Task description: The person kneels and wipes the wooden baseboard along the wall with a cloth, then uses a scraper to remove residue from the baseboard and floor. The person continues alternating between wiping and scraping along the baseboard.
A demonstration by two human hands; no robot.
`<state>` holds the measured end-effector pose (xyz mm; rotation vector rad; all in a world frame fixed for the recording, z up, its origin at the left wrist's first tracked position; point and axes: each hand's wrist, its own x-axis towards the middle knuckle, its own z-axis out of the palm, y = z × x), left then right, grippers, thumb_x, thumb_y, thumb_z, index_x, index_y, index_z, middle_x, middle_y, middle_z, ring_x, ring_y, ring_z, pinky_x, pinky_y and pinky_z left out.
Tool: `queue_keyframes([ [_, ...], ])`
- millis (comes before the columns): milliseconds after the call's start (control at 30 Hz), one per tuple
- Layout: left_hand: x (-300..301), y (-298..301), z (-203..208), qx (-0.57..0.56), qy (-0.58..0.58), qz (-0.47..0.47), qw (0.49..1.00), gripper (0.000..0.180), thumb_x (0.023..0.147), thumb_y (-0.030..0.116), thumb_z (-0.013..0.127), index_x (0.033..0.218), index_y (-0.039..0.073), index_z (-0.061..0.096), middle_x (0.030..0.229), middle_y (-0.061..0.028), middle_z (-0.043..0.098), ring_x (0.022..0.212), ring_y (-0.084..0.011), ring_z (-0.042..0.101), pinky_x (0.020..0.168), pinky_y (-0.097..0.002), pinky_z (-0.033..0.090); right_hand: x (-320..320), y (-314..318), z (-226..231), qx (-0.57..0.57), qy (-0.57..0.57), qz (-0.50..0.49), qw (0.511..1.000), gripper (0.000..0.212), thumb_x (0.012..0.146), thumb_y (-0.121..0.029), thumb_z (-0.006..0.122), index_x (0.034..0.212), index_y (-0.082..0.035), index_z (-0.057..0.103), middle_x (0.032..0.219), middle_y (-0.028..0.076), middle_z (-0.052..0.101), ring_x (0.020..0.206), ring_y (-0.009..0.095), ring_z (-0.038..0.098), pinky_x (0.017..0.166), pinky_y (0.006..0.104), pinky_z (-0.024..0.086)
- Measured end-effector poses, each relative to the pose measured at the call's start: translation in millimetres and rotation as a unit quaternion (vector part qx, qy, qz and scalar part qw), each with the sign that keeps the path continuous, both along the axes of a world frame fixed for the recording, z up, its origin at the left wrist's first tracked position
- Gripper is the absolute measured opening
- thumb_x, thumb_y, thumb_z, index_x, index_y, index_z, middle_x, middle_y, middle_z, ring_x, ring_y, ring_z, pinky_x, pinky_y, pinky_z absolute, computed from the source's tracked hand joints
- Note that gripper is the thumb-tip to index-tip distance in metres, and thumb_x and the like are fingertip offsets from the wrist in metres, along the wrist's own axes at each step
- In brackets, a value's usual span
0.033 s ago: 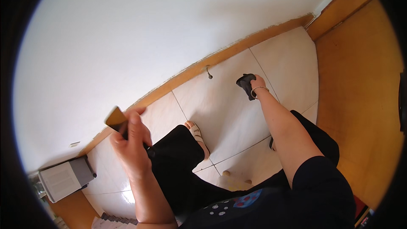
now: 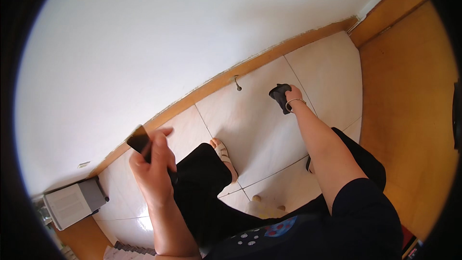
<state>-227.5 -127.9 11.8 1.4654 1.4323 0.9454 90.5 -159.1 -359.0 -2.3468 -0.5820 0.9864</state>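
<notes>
My left hand [image 2: 153,166] is closed round the handle of a putty knife [image 2: 139,140], raised in front of the wall. The flat, shiny blade sticks up past my thumb, and the dark handle's end shows below the fist. One finger stretches out to the right, slightly blurred. My right hand [image 2: 294,95], with a bangle on the wrist, reaches down over the floor tiles. Its fingers grip a crumpled black bag [image 2: 280,97]; whether it is plastic or cloth I cannot tell.
A wooden skirting board [image 2: 216,85] with a ragged upper edge runs along the white wall [image 2: 168,33]. A small metal doorstop [image 2: 237,84] juts from it. On the right stands a wooden door [image 2: 409,115]. A grey-and-white box-shaped object [image 2: 72,204] is at far left. My sandalled foot [image 2: 224,156] rests on the tiles.
My left hand has shifted slightly right and down, and the putty knife's blade has turned, now looking darker. The right hand and the black bag stay almost where they were.
</notes>
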Motion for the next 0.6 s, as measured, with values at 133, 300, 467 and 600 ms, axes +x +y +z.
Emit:
queue_keyframes([
  [133, -1.7, 5.3, -4.1, -0.01, -0.006, -0.023, 1.0, 0.021, 0.085, 0.015, 0.054, 0.087, -0.005, 0.061, 0.048, 0.0005, 0.044, 0.042, -0.0051, 0.039, 0.043, -0.0191, 0.027, 25.9, 26.8, -9.0, 0.002, -0.023, -0.035, 0.999, 0.038, 0.081, -0.009, 0.048, 0.119, -0.004, 0.051, 0.118, 0.022, 0.053, 0.107, 0.038, 0.051, 0.091, 0.0415, 0.042],
  [300, -5.1, 17.4, -14.3, 0.049, 0.03, -0.048, 0.997, 0.029, 0.092, 0.028, 0.05, 0.085, 0.0, 0.053, 0.045, 0.0026, 0.035, 0.036, -0.005, 0.03, 0.035, -0.0186, 0.021, 90.1, 70.3, -64.7, 0.092, -0.201, 0.023, 0.975, 0.038, 0.08, -0.016, 0.055, 0.116, -0.005, 0.049, 0.115, 0.02, 0.054, 0.105, 0.04, 0.05, 0.089, 0.0438, 0.042],
  [467, -14.7, 35.6, -18.7, 0.054, 0.057, -0.058, 0.995, 0.031, 0.095, 0.03, 0.043, 0.089, 0.002, 0.055, 0.044, 0.0021, 0.037, 0.036, -0.0041, 0.031, 0.035, -0.0184, 0.022, 69.3, 105.8, -69.3, -0.103, -0.293, 0.26, 0.914, 0.054, 0.084, -0.035, 0.053, 0.129, -0.009, 0.039, 0.134, 0.013, 0.039, 0.123, 0.029, 0.037, 0.091, 0.0458, 0.041],
  [600, -14.9, 45.1, -26.8, 0.044, 0.045, -0.053, 0.997, 0.03, 0.095, 0.029, 0.044, 0.09, 0.002, 0.055, 0.044, 0.0022, 0.037, 0.036, -0.0041, 0.03, 0.035, -0.0184, 0.022, 39.4, 118.7, -67.0, -0.206, -0.329, 0.272, 0.881, 0.056, 0.085, -0.039, 0.046, 0.132, -0.009, 0.038, 0.144, 0.009, 0.025, 0.132, 0.024, 0.024, 0.092, 0.0474, 0.038],
])
